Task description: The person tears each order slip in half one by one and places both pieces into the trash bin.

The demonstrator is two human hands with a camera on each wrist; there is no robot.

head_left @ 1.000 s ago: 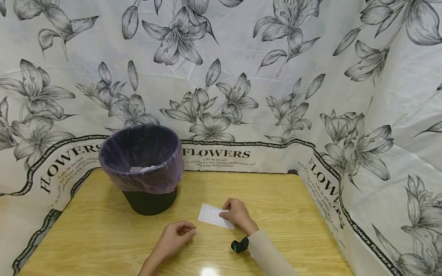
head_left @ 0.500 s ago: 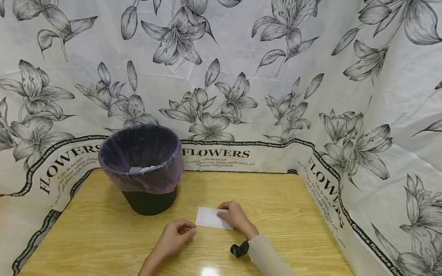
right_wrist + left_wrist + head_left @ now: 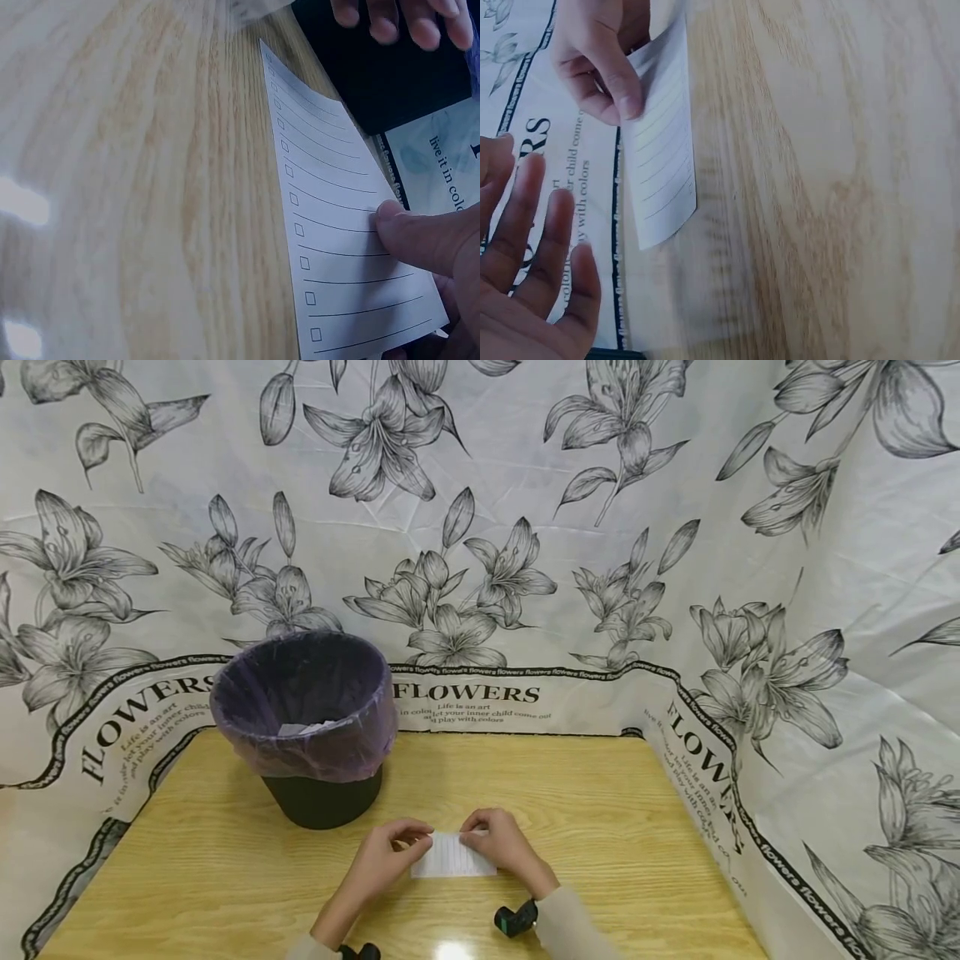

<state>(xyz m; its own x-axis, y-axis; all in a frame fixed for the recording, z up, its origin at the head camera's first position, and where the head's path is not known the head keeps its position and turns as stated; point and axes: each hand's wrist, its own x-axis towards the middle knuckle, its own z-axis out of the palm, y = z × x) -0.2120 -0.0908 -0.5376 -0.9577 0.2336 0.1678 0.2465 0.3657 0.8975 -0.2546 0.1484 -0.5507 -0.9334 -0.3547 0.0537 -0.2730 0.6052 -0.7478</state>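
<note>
A small white checklist sheet [image 3: 447,857], printed with lines and little boxes, stands tilted up from the wooden table. My right hand [image 3: 501,843] pinches it near its edge; in the right wrist view the thumb [image 3: 420,236] lies across the lined face of the sheet [image 3: 341,225]. My left hand [image 3: 386,858] is close at the opposite end, its fingertips overlapping the sheet's edge in the head view. The left wrist view shows that left hand [image 3: 536,277] with its fingers spread and a gap between them and the sheet [image 3: 664,157].
A black bin [image 3: 324,802] with a purple liner [image 3: 352,752] stands at the back left, pieces of white paper [image 3: 303,728] inside it. Flower-printed cloth [image 3: 487,577] hangs behind and along the sides of the wooden table [image 3: 600,793]. Black wrist cameras [image 3: 516,920] sit on both wrists.
My right hand has drawn the sheet nearer and to the left, turning it and tilting it up. My left hand has moved up and right to the sheet's edge.
</note>
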